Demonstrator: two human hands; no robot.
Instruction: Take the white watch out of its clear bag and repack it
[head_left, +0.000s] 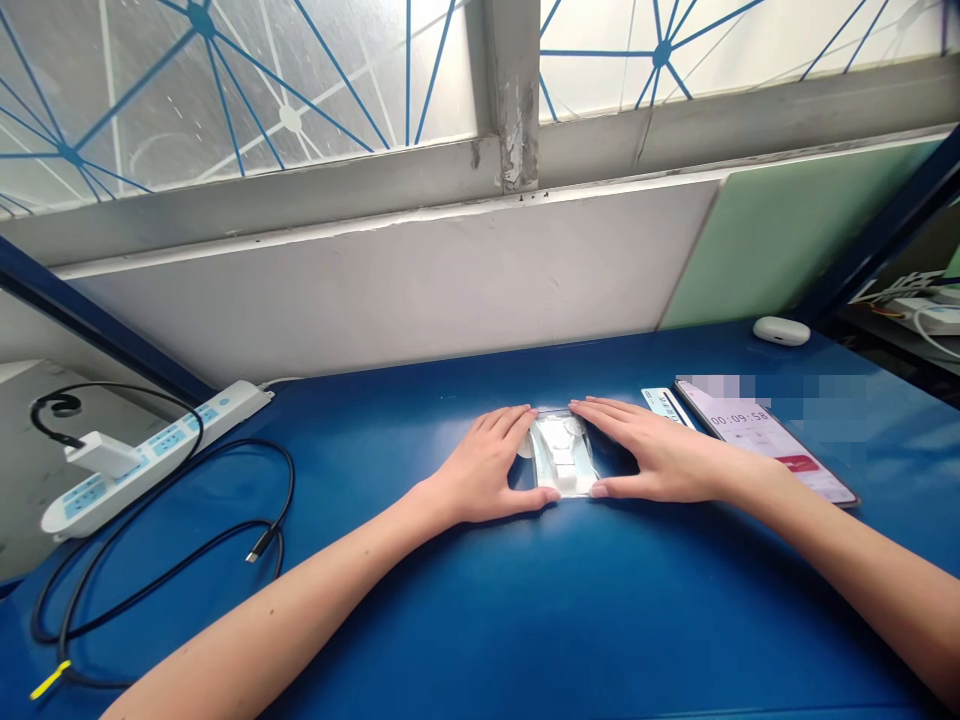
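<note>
A clear plastic package (564,455) with a whitish item inside lies flat on the blue table (480,620). My left hand (491,465) rests at its left side, thumb at the near corner and fingertips by the far corner. On the right side, my right hand (649,450) mirrors this, its thumb and fingertips at the package's right corners. Both hands are open, fingers stretched out and palms toward the table. A small round pale thing (524,446) shows partly between my left hand and the package. What exactly the package contains is hard to make out.
Beyond my right wrist lie a phone (780,440) showing a timer and a pale card (666,405). A white earbud case (781,331) sits at the back right. At left are a power strip (161,450), a plugged-in charger (105,455) and a coiled black cable (172,590).
</note>
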